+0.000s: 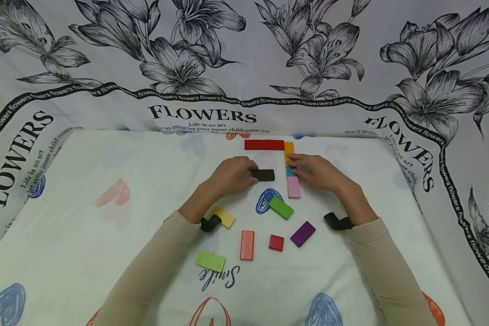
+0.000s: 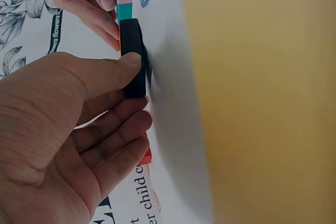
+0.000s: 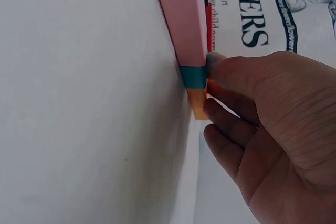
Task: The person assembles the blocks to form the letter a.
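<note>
Between thumb and fingers, my left hand (image 1: 237,174) pinches a black block (image 1: 265,175) by its left end. My right hand (image 1: 319,172) lies along the right side of a column of blocks, its fairly straight fingertips touching it. That column holds an orange block (image 1: 289,149) at the far end, a teal block (image 1: 290,171) in the middle and a pink block (image 1: 293,187) nearest me. In the right wrist view the thumb (image 3: 226,69) touches near the seam of the pink and teal blocks. A red bar (image 1: 264,145) meets the orange block's far end at a corner.
Loose on the cloth (image 1: 155,235) nearer me lie a green block (image 1: 281,208), a yellow block (image 1: 224,217), a purple block (image 1: 303,234), a small red block (image 1: 276,242), a coral block (image 1: 247,245) and a lime block (image 1: 210,261).
</note>
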{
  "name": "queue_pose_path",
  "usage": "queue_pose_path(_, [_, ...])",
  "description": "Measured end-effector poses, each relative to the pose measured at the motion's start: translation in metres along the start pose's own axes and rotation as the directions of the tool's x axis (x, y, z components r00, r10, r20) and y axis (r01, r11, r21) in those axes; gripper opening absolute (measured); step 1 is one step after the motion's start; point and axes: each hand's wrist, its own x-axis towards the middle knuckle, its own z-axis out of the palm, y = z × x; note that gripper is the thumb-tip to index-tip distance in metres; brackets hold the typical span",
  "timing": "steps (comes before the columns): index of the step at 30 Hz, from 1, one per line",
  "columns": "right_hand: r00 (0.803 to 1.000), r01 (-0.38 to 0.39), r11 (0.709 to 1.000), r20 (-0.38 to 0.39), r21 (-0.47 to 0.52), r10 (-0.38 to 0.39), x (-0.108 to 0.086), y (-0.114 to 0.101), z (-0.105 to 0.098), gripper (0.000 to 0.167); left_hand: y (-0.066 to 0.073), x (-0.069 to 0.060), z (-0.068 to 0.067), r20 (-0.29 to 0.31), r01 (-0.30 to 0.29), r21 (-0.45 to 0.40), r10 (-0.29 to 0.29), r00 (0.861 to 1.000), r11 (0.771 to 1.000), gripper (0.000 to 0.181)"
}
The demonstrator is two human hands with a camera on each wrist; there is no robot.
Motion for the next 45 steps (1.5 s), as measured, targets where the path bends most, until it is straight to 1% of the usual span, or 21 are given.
queue_pose_path(6, [0.999,0.034,0.999,-0.002,0.013,-0.034,0.001,0.000,-0.002,0.042,0.002,0.009,-0.002,0.003,-0.005,-0.006,0.005,1.000,1.000,0.037])
queue_pose_path(14, [1.000,0.004,1.000,0.001,0.018,-0.004,-0.001,0.000,-0.003,0.042,0.008,0.020,-0.004,0.015,-0.019,-0.034,0.020,1.000,0.999,0.039])
queue_pose_path(19, [1.000,0.006,1.000,-0.001,0.019,-0.006,-0.002,0.001,-0.002,0.042,0.015,0.027,-0.003,0.025,-0.029,-0.013,0.029,0.999,0.999,0.037])
queue_pose_path(25, [1.000,0.002,1.000,0.000,0.023,-0.002,-0.002,0.001,-0.002,0.042,0.021,0.035,0.000,0.058,-0.011,0.013,0.010,0.998,1.000,0.038])
queue_pose_path(28, [1.000,0.002,1.000,-0.003,0.020,-0.002,-0.002,0.001,-0.002,0.042,0.024,0.036,0.001,0.066,-0.006,0.020,0.005,0.998,1.000,0.037])
queue_pose_path(33, [1.000,-0.002,1.000,-0.001,0.007,0.002,-0.002,-0.001,-0.003,0.042,0.027,0.037,0.001,0.064,-0.012,0.016,0.011,0.998,1.000,0.036])
queue_pose_path(38, [1.000,0.003,1.000,0.000,0.005,-0.003,-0.001,-0.002,-0.004,0.042,0.027,0.036,0.001,0.054,-0.010,0.024,0.009,0.999,1.000,0.037])
queue_pose_path(45, [1.000,-0.019,1.000,0.011,0.017,0.019,-0.001,-0.001,-0.002,0.044,0.026,0.034,0.002,0.056,-0.021,0.050,0.018,0.998,0.999,0.039])
